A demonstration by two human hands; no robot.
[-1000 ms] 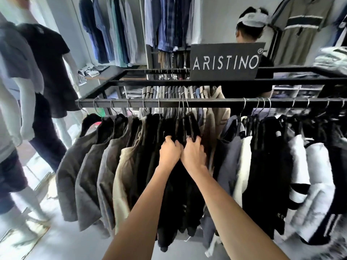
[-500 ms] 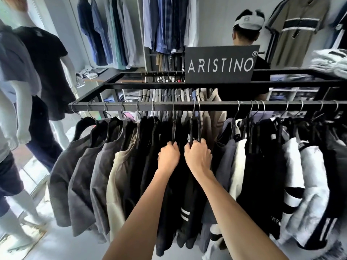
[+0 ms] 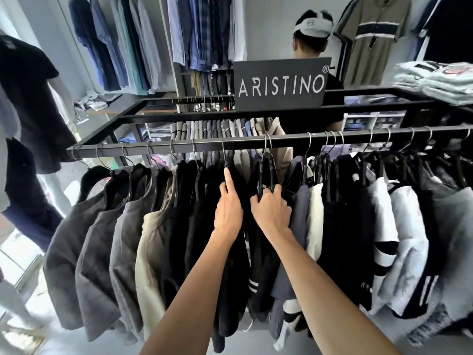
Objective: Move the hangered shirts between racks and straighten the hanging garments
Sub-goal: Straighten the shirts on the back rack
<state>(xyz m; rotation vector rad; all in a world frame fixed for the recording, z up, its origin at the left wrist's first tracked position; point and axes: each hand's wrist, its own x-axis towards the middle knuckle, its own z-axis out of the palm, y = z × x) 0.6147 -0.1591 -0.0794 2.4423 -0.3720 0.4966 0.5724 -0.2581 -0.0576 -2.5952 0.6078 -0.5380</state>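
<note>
A black rail (image 3: 294, 140) runs across the view, packed with hangered shirts: grey ones (image 3: 84, 239) at the left, a beige one (image 3: 151, 252), black ones (image 3: 194, 226) in the middle, white-and-black ones (image 3: 399, 226) at the right. My left hand (image 3: 228, 203) grips the shoulder of a black shirt's hanger (image 3: 224, 160), index finger stretched up along the hanger's neck. Just to its right, my right hand (image 3: 271, 208) curls its fingers round a pair of black hangers (image 3: 266, 170). The garments under both hands are dark and hard to tell apart.
A dark ARISTINO sign (image 3: 280, 84) stands on the rack's top frame, with a person in a white cap (image 3: 312, 34) behind it. Folded shirts (image 3: 435, 80) lie on the top right. Mannequins (image 3: 30, 98) stand at the left. More shirts (image 3: 153, 34) hang on the back wall.
My hands have drawn slightly apart. The left index finger has straightened up to its hanger's neck, and that hanger now hangs left of the pair in my right hand.
</note>
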